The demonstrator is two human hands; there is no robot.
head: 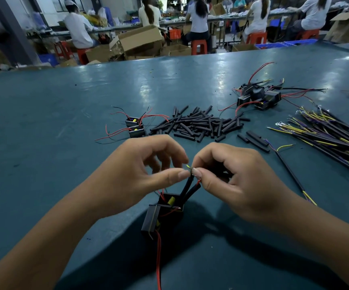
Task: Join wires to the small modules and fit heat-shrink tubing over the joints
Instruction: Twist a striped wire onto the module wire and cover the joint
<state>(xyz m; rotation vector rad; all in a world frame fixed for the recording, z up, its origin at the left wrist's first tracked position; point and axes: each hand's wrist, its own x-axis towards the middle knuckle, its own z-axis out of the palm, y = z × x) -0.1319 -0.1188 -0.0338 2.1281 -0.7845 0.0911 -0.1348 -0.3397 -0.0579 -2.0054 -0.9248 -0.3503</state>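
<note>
Both hands meet above the teal tabletop [64, 114]: the left hand [131, 170] and right hand [232, 181] pinch thin wire ends [188, 166] rising from a black boxy module [165, 210] just below them. The fine strands could slip apart if either pinch loosens. The matte black heat-shrink tubing [196, 124] lies piled beyond, smooth, short and cylindrical

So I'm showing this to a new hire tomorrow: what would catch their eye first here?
Probably the two hands at centre: the left hand and right hand pinch wire ends together above a small black module near the table edge. Just beyond lies a loose heap of black heat-shrink tubing pieces, and at far right a fanned bundle of black cables with yellow wire ends.
</note>
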